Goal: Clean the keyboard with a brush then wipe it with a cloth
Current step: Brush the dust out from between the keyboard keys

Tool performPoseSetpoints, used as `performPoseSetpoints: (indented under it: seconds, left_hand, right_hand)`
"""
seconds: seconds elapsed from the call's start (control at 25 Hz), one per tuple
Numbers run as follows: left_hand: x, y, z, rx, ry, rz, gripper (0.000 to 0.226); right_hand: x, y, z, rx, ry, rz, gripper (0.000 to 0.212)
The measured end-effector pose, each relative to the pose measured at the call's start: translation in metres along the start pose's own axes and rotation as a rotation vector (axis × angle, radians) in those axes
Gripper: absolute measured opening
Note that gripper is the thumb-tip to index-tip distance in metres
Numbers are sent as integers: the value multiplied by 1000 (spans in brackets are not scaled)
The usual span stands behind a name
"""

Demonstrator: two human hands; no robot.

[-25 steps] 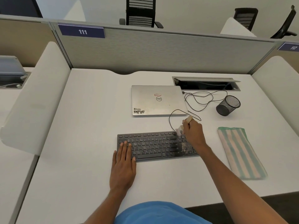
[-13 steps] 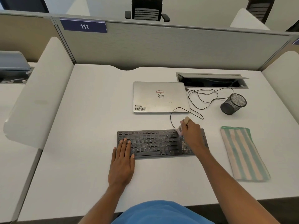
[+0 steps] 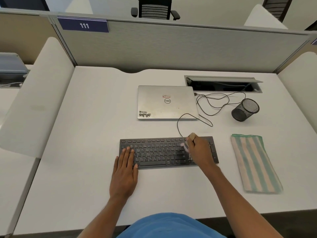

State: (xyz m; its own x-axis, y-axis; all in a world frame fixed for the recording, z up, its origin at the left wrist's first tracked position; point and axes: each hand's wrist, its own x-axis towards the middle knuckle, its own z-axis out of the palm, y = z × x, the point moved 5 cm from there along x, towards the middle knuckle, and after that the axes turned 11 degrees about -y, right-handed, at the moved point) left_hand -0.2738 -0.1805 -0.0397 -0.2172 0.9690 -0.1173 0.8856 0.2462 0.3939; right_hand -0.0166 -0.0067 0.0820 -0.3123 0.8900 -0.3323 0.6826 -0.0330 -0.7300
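On the bench (image 3: 85, 152), square in front of the person, lay the keyboard (image 3: 159, 152), its long axis running left to right. The left hand (image 3: 125, 170) rested flat on the keyboard's left end, fingers straight and holding nothing, seemingly to steady it. The right hand (image 3: 199, 152) was curled round the brush (image 3: 192, 135) over the keyboard's right part, the pale handle end poking out toward the far edge and the blurred bristles down on the keys just left of the hand. Brushing looked like the step in hand; the unbrushed keys probably lay leftward from the brush, so the coming strokes would likely run along the long axis toward the left hand. Right of the keyboard and apart from it lay the folded cloth (image 3: 253, 164), untouched, nearer the right hand. Beyond the keyboard sat a closed laptop (image 3: 166, 102).
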Motion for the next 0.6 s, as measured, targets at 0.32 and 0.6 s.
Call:
performPoseSetpoints:
  seconds: [0.32, 0.6]
  left_hand:
    - [1, 1, 0, 4, -10, -9, 62]
    - [2, 2, 0, -4, -6, -10, 62]
  right_hand:
    - [-3, -14, -27, 85, 1, -41, 28]
    - [13, 6, -37, 34, -158, 53, 22]
